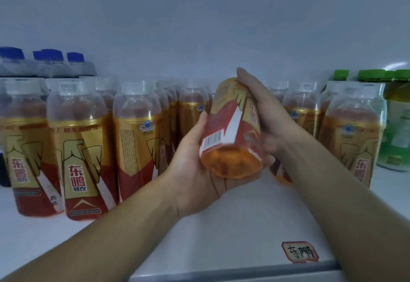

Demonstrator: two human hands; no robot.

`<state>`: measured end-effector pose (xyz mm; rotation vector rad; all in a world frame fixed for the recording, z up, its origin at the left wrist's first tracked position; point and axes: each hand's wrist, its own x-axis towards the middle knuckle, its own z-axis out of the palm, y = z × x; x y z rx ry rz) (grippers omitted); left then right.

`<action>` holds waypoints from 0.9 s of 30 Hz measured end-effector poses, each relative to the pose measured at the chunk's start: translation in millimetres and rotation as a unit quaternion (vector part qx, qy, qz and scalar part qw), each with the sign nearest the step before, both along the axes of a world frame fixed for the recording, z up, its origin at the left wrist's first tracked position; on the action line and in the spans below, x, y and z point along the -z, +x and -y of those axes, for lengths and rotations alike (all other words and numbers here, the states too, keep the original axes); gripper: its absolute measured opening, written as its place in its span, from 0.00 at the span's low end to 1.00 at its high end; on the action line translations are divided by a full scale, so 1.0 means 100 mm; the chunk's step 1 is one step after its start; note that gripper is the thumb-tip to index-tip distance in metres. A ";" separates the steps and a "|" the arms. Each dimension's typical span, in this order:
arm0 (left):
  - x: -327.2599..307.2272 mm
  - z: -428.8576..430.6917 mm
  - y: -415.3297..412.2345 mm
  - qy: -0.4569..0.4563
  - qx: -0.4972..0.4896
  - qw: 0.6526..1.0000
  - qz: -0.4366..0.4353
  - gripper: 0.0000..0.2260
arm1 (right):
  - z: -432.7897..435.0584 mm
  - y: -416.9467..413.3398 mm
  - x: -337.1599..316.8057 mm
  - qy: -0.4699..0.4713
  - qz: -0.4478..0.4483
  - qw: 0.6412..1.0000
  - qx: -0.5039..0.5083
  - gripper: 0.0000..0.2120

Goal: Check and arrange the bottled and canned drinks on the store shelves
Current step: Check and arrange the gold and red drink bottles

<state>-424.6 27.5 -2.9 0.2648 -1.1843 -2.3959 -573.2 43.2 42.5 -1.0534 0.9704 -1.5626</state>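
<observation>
I hold one orange drink bottle (233, 133) with a red and gold label in both hands, above the white shelf (233, 226). It is tilted so its base faces me and its top points away. My left hand (195, 168) cups the lower left side from beneath. My right hand (264, 113) grips the upper right side, thumb over the top end. The barcode on the label faces me. Rows of the same bottles (82, 148) stand upright on the shelf behind and to both sides.
Blue-capped bottles (51, 64) stand at the back left. Green-capped bottles (395, 122) stand at the far right. A handwritten red-bordered tag (300, 252) is stuck near the shelf's front edge (233, 275).
</observation>
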 end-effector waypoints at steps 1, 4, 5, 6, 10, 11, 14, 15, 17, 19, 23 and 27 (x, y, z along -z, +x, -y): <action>-0.02 0.00 0.02 0.012 0.054 0.998 -0.033 0.33 | -0.02 0.00 -0.02 -0.003 0.017 1.000 -0.002 0.24; -0.04 0.05 0.06 0.033 0.150 0.982 -0.108 0.36 | -0.06 -0.01 -0.06 -0.015 0.074 0.997 0.003 0.26; -0.04 0.07 0.06 0.030 0.154 0.981 -0.117 0.37 | -0.06 -0.02 -0.06 -0.013 0.088 0.996 -0.003 0.29; -0.04 0.08 0.05 0.026 0.154 0.980 -0.123 0.37 | -0.07 -0.02 -0.05 -0.009 0.097 0.995 -0.008 0.30; -0.01 0.09 0.01 -0.039 0.129 0.987 -0.090 0.39 | -0.07 -0.01 -0.06 0.000 0.096 0.995 -0.008 0.22; -0.01 0.06 -0.01 -0.079 0.091 0.991 -0.058 0.39 | -0.06 0.00 -0.06 0.000 0.102 0.995 -0.014 0.22; 0.02 -0.02 -0.06 -0.222 -0.056 0.972 0.056 0.26 | -0.05 0.02 -0.05 -0.056 0.079 0.995 -0.014 0.18; 0.04 -0.02 -0.05 -0.269 -0.083 0.956 0.088 0.21 | -0.05 0.03 -0.05 -0.086 0.057 0.995 -0.013 0.15; 0.06 -0.03 -0.04 -0.345 -0.129 0.921 0.125 0.20 | -0.06 0.05 -0.07 -0.147 0.002 0.989 -0.014 0.11; 0.09 0.00 -0.05 -0.375 -0.189 0.901 0.114 0.27 | -0.08 0.08 -0.06 -0.221 -0.092 0.970 0.044 0.10; 0.17 0.16 -0.12 -0.400 -0.340 0.850 0.037 0.33 | -0.04 0.15 0.10 -0.380 -0.293 0.855 0.195 0.14; 0.18 0.18 -0.13 -0.406 -0.368 0.837 0.000 0.35 | 0.01 0.17 0.16 -0.468 -0.335 0.793 0.200 0.21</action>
